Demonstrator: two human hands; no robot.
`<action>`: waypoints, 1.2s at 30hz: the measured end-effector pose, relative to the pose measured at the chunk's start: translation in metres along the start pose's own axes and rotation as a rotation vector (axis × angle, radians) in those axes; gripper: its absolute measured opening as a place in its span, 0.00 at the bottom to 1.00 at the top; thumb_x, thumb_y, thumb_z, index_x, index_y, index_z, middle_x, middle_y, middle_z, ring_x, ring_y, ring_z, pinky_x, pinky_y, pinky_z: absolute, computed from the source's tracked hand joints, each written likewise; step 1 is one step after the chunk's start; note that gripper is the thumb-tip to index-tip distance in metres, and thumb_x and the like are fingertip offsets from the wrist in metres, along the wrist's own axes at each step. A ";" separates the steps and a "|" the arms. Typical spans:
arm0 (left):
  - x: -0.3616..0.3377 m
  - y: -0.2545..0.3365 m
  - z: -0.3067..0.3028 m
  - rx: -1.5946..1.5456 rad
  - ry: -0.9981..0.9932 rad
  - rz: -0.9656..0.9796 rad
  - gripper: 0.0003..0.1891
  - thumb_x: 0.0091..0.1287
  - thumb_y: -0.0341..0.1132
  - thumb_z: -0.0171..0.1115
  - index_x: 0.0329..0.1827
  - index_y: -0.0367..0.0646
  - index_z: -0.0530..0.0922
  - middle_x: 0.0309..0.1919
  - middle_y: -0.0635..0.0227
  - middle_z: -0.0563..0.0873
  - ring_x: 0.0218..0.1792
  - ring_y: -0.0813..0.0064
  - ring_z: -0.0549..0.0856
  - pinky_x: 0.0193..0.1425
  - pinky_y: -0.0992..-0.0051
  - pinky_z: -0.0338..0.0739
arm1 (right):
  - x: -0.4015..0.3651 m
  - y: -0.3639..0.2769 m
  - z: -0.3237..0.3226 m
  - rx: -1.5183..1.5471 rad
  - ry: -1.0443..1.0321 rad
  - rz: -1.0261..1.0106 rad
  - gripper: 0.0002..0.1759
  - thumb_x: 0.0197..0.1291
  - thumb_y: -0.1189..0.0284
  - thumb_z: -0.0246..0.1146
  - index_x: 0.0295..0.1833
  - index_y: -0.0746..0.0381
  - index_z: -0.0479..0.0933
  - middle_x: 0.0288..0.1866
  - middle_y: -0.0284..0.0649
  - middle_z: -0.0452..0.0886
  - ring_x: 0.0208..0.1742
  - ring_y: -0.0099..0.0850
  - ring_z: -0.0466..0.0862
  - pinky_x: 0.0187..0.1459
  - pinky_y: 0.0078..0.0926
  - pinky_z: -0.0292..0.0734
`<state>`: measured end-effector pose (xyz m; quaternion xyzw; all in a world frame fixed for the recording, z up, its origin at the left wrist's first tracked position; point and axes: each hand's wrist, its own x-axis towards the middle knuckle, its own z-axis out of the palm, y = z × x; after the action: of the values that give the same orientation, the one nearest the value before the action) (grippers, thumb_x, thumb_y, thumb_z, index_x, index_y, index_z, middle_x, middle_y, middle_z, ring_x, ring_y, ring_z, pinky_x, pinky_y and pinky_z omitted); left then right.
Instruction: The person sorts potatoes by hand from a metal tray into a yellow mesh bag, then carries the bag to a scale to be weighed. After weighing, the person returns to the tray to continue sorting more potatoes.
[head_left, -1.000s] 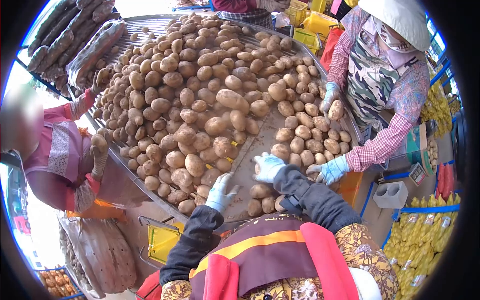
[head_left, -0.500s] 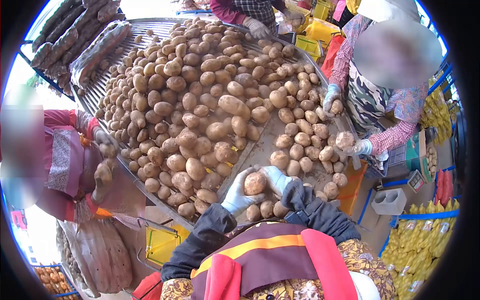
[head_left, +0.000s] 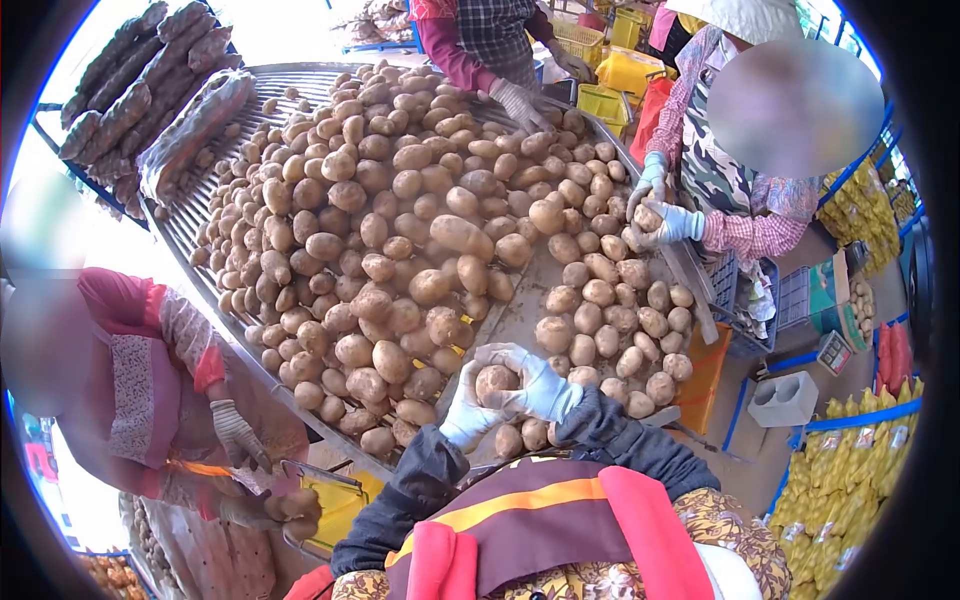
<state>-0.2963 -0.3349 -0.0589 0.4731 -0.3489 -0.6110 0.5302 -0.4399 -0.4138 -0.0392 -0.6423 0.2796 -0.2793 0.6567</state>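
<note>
Both of my hands wear pale gloves and meet around one round brown potato near the table's front edge. My left hand wraps it from the left, and my right hand closes on it from the right. Just below, a few more potatoes lie by my right wrist. A large heap of potatoes covers the slatted metal table ahead. To the right, a smaller group of potatoes lies on the flat metal part.
Co-workers stand around the table: one person's gloved hands hold a potato at the right, another's glove touches the heap at the back, and a third's glove is at the left. Yellow basket, white block and yellow net bags stand below.
My hands have shifted slightly left with the potato, and my right fingers now cover more of it. The right co-worker's hands have come together; the left co-worker's hands have moved down, away from the table.
</note>
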 end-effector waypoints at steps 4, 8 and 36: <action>-0.001 0.000 -0.001 0.067 -0.051 0.057 0.45 0.46 0.30 0.83 0.66 0.51 0.63 0.62 0.66 0.71 0.65 0.70 0.72 0.69 0.65 0.70 | -0.002 -0.006 -0.003 0.019 -0.051 -0.073 0.29 0.56 0.59 0.72 0.60 0.61 0.77 0.65 0.44 0.73 0.68 0.36 0.72 0.69 0.33 0.66; -0.006 -0.001 0.002 0.014 -0.037 0.026 0.43 0.46 0.29 0.82 0.65 0.50 0.64 0.62 0.66 0.72 0.65 0.70 0.73 0.69 0.66 0.71 | -0.007 -0.005 -0.002 0.070 -0.044 -0.094 0.21 0.66 0.60 0.64 0.58 0.63 0.80 0.63 0.42 0.75 0.66 0.33 0.74 0.68 0.33 0.67; -0.163 -0.036 -0.088 -0.398 0.404 -0.171 0.27 0.68 0.64 0.56 0.57 0.52 0.75 0.44 0.75 0.80 0.40 0.79 0.81 0.37 0.79 0.77 | -0.010 0.151 -0.032 -1.128 0.056 -0.333 0.14 0.53 0.72 0.63 0.47 0.60 0.78 0.55 0.47 0.77 0.58 0.49 0.74 0.59 0.47 0.67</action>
<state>-0.2259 -0.1617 -0.0854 0.4993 -0.0685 -0.6034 0.6180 -0.4685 -0.4257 -0.1906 -0.9201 0.2975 -0.2035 0.1532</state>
